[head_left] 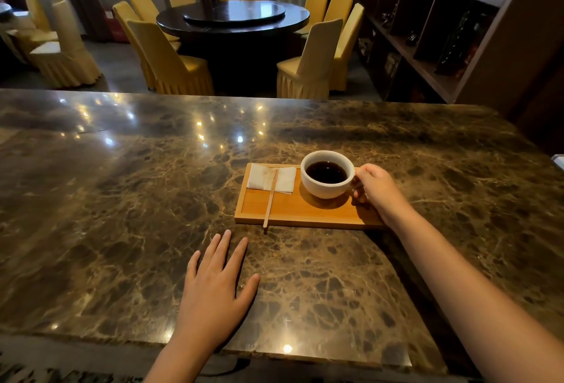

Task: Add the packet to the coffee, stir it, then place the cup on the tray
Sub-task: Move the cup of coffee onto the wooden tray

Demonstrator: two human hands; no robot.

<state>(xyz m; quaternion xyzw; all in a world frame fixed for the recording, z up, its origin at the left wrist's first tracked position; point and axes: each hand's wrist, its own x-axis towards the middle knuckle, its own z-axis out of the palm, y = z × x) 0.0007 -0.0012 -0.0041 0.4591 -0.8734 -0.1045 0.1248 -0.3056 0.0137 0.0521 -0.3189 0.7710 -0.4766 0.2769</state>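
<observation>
Cup (327, 174): white, holding dark coffee (326, 171), sitting upright on the right half of the tray, at about 1 o'clock from the counter's middle.
Tray (305, 210): a shallow wooden rectangle lying flat on the marble counter (122, 199), its long side running from 9 to 3 o'clock.
Right hand (377, 189): reaching in from 4 o'clock, its fingers closing around the cup's handle at the cup's 3 o'clock side; the handle itself is hidden by the fingers.
Left hand (215, 288): lying palm down on the counter at 7 o'clock from the tray, its fingers stretched out and slightly apart, gripping nothing.
Napkin (271, 178): white and folded, lying in the tray's far left corner, at 9 o'clock from the cup.
Stir stick (270, 198): thin and wooden, lying across the napkin and pointing toward 6 o'clock, its near end sticking out over the tray's front rim.
Packet: I cannot tell where it is.
Background: a round dark table (233, 18) ringed by yellow-covered chairs (171, 62) at 12 o'clock; dark shelves (433, 22) at 2 o'clock.
</observation>
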